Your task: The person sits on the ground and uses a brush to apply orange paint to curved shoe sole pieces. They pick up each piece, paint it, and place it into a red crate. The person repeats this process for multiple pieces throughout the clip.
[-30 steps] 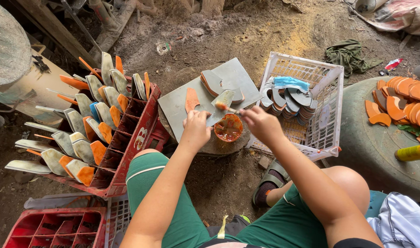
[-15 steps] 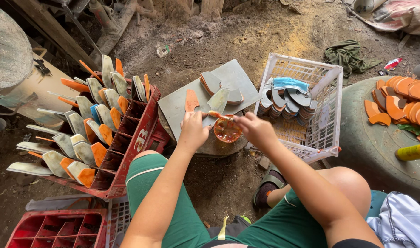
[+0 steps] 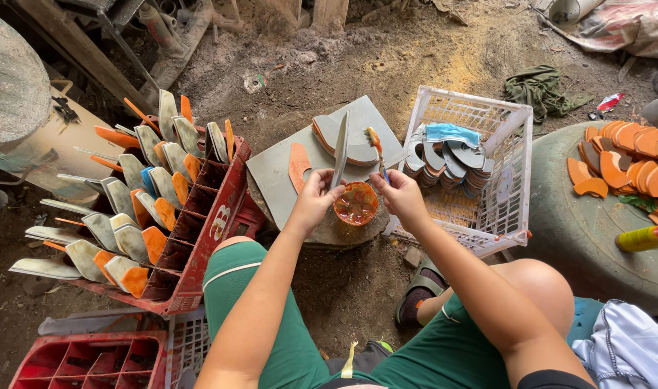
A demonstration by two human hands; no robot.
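My left hand [image 3: 316,196] grips a grey sole-shaped piece [image 3: 340,150], held on edge above a grey board [image 3: 275,173]. My right hand [image 3: 399,196] holds a small brush [image 3: 375,144] with an orange-smeared tip, raised beside that piece. Between my hands sits a small bowl of orange glue [image 3: 356,203] on the board. An orange piece [image 3: 298,166] and a small stack of grey pieces [image 3: 358,151] also lie on the board.
A red crate [image 3: 206,223] at left holds several grey and orange pieces standing in its slots. A white basket [image 3: 512,180] at right holds stacked grey pieces. Orange pieces [image 3: 624,162] and a yellow bottle [image 3: 642,238] lie on a round green surface. Another red crate [image 3: 91,360] is at bottom left.
My left hand has lifted the grey piece from flat to standing on edge. My right hand has raised the brush out of the bowl and up beside the piece.
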